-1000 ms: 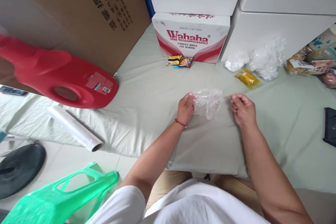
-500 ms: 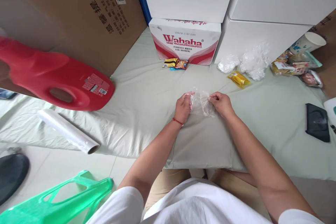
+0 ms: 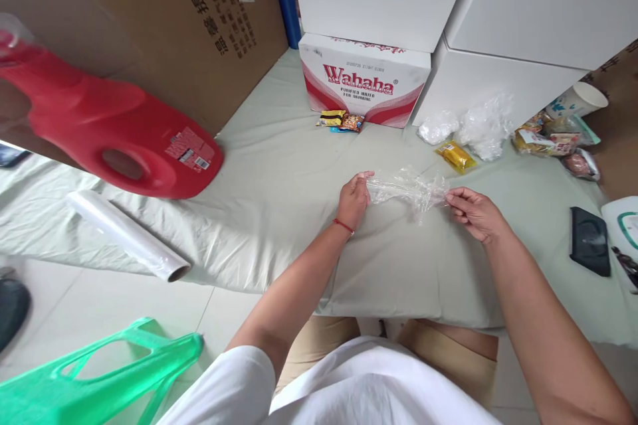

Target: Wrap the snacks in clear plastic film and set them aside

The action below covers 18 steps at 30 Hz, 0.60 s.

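A crumpled piece of clear plastic film [image 3: 406, 189] stretches between my two hands, just over the cloth-covered table. My left hand [image 3: 355, 199], with a red string on the wrist, is closed on its left end. With thumb and fingertips, my right hand [image 3: 473, 211] pinches the right end. Whether anything lies inside the film I cannot make out. Beyond my hands, a yellow snack packet [image 3: 456, 157] lies by crumpled clear plastic [image 3: 486, 127]. Small snack packets [image 3: 341, 121] rest against the white and red Wahaha carton [image 3: 366, 80].
A red jug [image 3: 119, 133] leans at the left by a big cardboard box [image 3: 149, 26]. A roll of film [image 3: 127, 234] lies near the table edge. To the right are a black phone-like object [image 3: 589, 241], bagged snacks [image 3: 553, 136] and a paper cup [image 3: 578, 99]. A green stool [image 3: 109, 372] stands below.
My right hand has moved right, away from my left hand, drawing the clear film out into a longer strip. The left hand stays closed on its end. The view has shifted slightly.
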Motion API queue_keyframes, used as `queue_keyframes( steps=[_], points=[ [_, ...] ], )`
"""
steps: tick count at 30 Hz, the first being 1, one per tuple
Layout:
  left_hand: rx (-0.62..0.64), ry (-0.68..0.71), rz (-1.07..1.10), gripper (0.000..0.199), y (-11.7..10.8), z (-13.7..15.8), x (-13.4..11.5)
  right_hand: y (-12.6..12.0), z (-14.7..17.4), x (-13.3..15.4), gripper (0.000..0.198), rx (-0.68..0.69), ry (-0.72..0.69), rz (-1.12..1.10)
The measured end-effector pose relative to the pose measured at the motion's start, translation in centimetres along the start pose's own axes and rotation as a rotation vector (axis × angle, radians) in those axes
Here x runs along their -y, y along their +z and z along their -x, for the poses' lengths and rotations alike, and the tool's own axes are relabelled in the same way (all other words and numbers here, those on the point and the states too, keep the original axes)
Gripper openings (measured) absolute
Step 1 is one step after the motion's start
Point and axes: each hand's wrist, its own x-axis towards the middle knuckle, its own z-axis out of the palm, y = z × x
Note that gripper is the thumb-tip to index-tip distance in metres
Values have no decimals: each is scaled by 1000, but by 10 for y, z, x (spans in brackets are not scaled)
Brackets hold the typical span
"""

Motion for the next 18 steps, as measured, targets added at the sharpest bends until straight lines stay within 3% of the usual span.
queue_keyframes(
  steps=[6, 9, 18],
  points=[
    [-54, 72, 165, 47, 0, -6, 1, -5, 9, -9, 47, 36, 13, -107],
    [-16, 78, 293, 40, -2, -12, 2, -7, 11, -15, 45, 28, 24, -133],
    [-11, 3, 467, 42, -15, -22, -9, -24, 17, -11, 41, -41, -82, -138]
  ],
)
